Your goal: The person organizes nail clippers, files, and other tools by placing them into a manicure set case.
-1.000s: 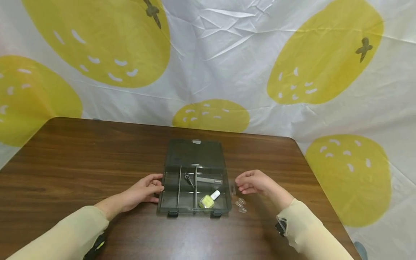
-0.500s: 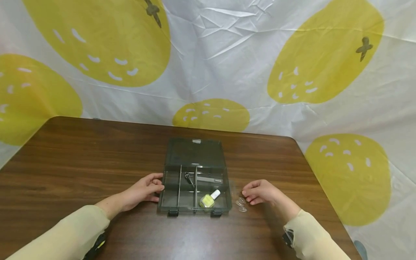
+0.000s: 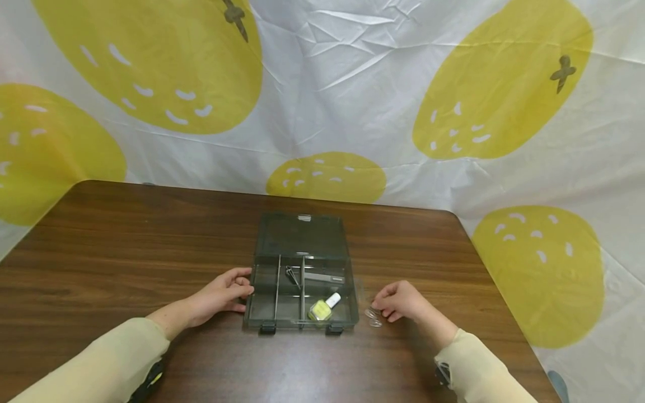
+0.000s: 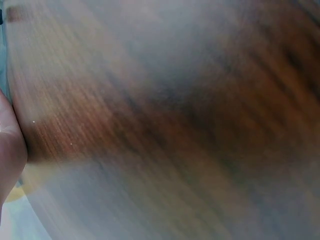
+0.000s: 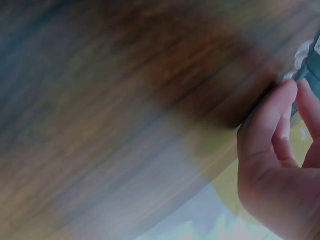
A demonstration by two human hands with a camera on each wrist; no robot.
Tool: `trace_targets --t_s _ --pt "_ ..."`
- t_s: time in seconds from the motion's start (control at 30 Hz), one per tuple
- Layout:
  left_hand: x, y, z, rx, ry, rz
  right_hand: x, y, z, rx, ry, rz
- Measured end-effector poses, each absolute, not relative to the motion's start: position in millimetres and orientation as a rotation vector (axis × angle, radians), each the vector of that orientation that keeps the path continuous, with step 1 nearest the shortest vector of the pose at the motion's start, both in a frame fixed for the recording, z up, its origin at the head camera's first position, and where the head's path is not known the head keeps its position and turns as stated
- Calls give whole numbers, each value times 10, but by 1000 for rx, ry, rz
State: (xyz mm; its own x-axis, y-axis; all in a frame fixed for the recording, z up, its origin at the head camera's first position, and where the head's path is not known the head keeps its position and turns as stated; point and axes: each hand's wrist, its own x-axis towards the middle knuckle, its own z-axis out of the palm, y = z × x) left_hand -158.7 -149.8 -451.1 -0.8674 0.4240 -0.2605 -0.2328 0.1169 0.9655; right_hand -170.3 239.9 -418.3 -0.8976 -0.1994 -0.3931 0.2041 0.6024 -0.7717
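Observation:
A dark see-through compartment box (image 3: 264,323) stands on the table with its lid (image 3: 302,235) laid back. My left hand (image 3: 216,296) holds the box's left side, thumb at the rim and fingers bent against the wall. Inside lie nail clippers (image 3: 292,276) in the middle column, and a grey nail file (image 3: 324,278) and a yellow-green nail polish bottle (image 3: 320,310) in the right column. Just right of the box are several clear oval pieces (image 3: 375,322). My right hand (image 3: 403,302) pinches at one clear piece (image 5: 289,76) between thumb and forefinger, close over the table.
The brown wooden table (image 3: 151,240) has rounded far corners. Behind it hangs a white cloth (image 3: 347,101) printed with yellow fruit. Two dark latches (image 3: 268,330) stick out from the box's front edge.
My right hand has come from beside the box's right wall toward me and down to the clear oval pieces, fingertips closing at the top one. My left hand and the box stay put.

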Motion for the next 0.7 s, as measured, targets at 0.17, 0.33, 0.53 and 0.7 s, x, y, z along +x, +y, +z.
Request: trace_targets --t_s 0.17,0.33,0.53,0.7 --pt "-1580 -1491 -4492 187 1918 1800 -1691 2340 -4187 25 2493 -1146" --pt "-1578 -1489 -4479 193 1913 1797 -1701 2331 -4200 19 2543 -1090" --pt "-1578 -1493 -4483 196 1909 1799 -1743 2370 -4188 30 2454 -1120" --pt "-1579 -1495 -4490 196 1907 1799 -1787 2395 -4135 45 2306 -1235"
